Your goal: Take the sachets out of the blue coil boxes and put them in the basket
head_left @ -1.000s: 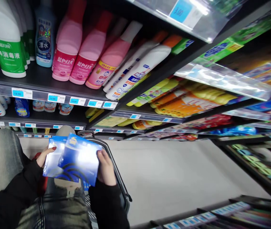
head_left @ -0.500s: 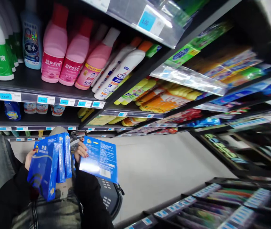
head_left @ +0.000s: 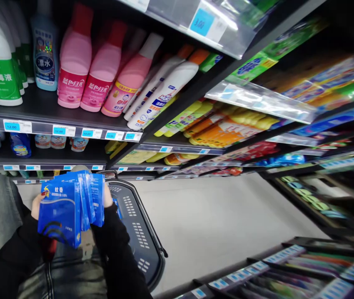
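Observation:
Several flat blue boxes of mosquito coils (head_left: 57, 211) stand together in a leaning stack over my lap. My left hand (head_left: 38, 204) grips the left edge of the front box, its thumb on the face. At the stack's right side, my right hand (head_left: 107, 196) is closed against the rearmost box (head_left: 97, 195); most of its fingers are hidden behind the boxes. Beside my right forearm stands a dark shopping basket (head_left: 148, 232) on the floor, with a bit of something blue inside near its left wall.
Ahead runs a black store shelf (head_left: 40, 108) with pink bottles (head_left: 74, 68), white bottles (head_left: 164, 95) and price tags. Pale floor (head_left: 220, 216) stretches to the right. A lower rack (head_left: 276, 270) with goods borders the aisle on the near right.
My right hand has brought its separate blue box leftward against the stack in my left hand. More of the basket now shows. The view has shifted slightly.

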A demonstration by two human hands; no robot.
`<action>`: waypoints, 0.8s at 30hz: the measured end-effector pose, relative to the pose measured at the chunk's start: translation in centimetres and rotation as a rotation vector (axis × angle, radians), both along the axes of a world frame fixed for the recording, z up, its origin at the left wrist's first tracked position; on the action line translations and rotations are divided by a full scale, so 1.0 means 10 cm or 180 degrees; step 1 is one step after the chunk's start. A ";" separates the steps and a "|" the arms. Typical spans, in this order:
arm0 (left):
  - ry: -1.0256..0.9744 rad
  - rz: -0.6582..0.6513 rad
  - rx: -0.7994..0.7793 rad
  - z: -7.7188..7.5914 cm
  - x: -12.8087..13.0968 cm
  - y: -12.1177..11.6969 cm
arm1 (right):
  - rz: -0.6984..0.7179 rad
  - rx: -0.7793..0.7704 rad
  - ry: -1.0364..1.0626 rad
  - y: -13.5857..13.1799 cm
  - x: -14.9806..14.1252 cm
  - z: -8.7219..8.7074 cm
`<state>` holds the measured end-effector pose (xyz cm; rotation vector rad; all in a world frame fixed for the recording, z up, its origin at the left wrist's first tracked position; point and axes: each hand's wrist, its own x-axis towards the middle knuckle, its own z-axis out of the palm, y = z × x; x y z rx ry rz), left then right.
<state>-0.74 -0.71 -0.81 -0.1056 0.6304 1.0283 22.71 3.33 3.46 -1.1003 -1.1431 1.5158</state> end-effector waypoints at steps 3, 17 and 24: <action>0.0129 -0.0357 0.0077 0.04 0.01 0.04 | -0.0273 0.0182 -0.0224 -0.07 -0.01 0.03; 0.0262 -0.0697 0.0538 0.18 0.42 -0.06 | -0.0192 0.0620 -0.1210 -0.42 -0.02 0.04; 0.1626 0.0016 0.0849 -0.02 0.42 0.02 | -0.0697 0.0061 -0.1545 -0.44 0.03 0.13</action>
